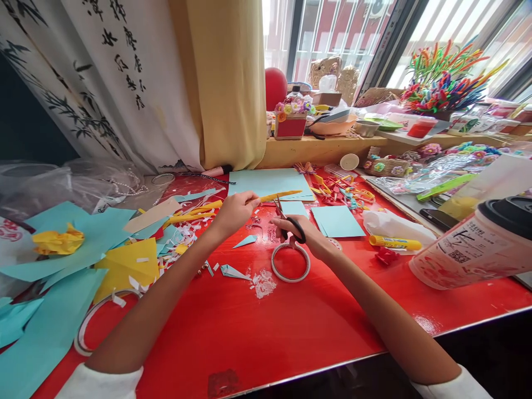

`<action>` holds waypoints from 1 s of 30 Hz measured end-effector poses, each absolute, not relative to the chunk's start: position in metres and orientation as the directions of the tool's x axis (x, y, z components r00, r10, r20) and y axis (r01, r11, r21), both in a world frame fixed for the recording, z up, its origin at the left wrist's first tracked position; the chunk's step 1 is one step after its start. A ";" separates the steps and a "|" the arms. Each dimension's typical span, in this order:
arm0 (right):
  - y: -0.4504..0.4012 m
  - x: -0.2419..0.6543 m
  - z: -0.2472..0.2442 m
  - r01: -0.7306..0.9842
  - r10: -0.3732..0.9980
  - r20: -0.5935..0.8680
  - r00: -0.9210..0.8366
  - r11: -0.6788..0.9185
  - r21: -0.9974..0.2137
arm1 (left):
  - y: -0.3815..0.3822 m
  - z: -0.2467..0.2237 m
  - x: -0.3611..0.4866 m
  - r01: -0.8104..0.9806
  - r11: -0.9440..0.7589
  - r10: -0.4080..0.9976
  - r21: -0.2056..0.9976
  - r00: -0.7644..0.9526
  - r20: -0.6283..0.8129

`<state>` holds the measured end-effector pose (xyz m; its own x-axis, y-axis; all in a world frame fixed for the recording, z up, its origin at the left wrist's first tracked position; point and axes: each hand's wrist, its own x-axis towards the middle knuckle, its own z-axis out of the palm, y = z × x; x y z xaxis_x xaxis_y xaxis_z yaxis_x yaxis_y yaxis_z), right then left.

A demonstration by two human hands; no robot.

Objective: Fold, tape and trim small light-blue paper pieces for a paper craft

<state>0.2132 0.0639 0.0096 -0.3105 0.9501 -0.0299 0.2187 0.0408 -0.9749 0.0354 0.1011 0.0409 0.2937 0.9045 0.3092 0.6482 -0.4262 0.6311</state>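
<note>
Pinched in my left hand (236,211) is a thin yellow paper strip, rolled or folded narrow (282,195), pointing right. My right hand (305,233) grips black-handled scissors (296,226), their blades upright close to the strip; whether they touch it I cannot tell. Just below my right hand lies a roll of tape (291,280). Small folded light-blue paper pieces (233,271) and white paper shreds (264,284) lie in front of my hands. Beyond them are a stack of light-blue squares (337,221) and a larger blue sheet (266,180).
Blue and yellow paper (128,266) and another tape roll (81,332) crowd the left. At right stand a lidded drink cup (469,246) and a yellow glue stick (394,243). Coloured scraps (341,191) lie at the back, below the cluttered windowsill (282,148). The red table's front edge (332,370) is near.
</note>
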 end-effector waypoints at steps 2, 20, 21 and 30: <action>0.065 0.214 0.006 0.258 0.965 -0.014 -0.261 0.056 -0.965 | 0.100 0.041 0.036 0.648 -0.442 0.897 0.620 0.324 0.301; 0.069 0.213 0.003 0.501 0.959 0.123 -0.255 0.240 -0.832 | 0.104 0.031 0.037 0.714 -0.523 0.820 0.466 0.273 0.503; 0.069 0.214 0.001 0.570 0.962 0.143 -0.232 0.254 -0.781 | 0.105 0.031 0.035 0.723 -0.524 0.814 0.451 0.268 0.515; 0.081 0.230 -0.012 0.980 0.885 0.454 -0.106 0.170 -0.102 | 0.114 0.047 0.016 0.737 -0.572 0.784 0.361 0.363 0.503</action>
